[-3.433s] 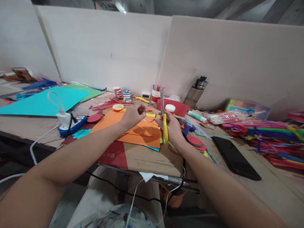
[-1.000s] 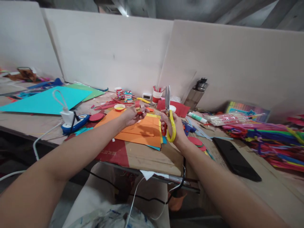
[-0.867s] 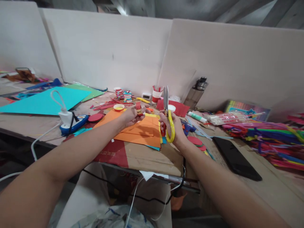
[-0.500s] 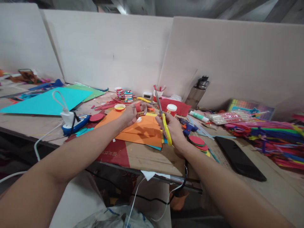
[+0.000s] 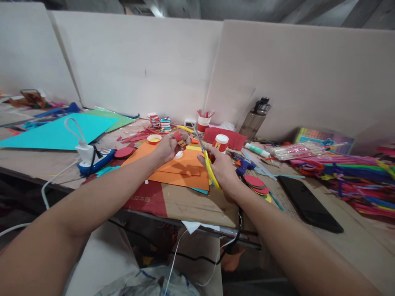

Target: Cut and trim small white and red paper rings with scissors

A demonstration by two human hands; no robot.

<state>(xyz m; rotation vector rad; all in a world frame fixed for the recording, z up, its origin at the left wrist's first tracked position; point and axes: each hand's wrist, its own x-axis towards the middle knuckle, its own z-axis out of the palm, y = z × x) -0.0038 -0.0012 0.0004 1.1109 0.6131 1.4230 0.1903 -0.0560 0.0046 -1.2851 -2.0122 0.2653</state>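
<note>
My left hand (image 5: 168,149) is closed on a small curved red strip (image 5: 178,138) with a yellowish patch, perhaps cut from a paper cup. In my right hand (image 5: 224,166) are scissors with yellow handles (image 5: 211,170). Their blades point up and to the left, near the left hand but apart from the strip. Under both hands lie orange sheets (image 5: 173,179) with a small white round piece (image 5: 178,154) on top. A low red-rimmed cup piece (image 5: 154,139) with yellow inside sits beyond my left hand. Just behind the right hand stands a red and white paper cup (image 5: 221,142).
Right of my hands are a blue glue gun (image 5: 245,165), stacked coloured discs (image 5: 256,183), a black phone (image 5: 308,203) and pipe cleaners (image 5: 348,172). A dark bottle (image 5: 255,119) leans behind. Leftward are a blue power strip (image 5: 97,161) and a turquoise sheet (image 5: 58,131).
The scissors have tipped leftward, bringing their blades closer to my left hand. The red strip has turned in my left fingers, and its yellowish patch now shows.
</note>
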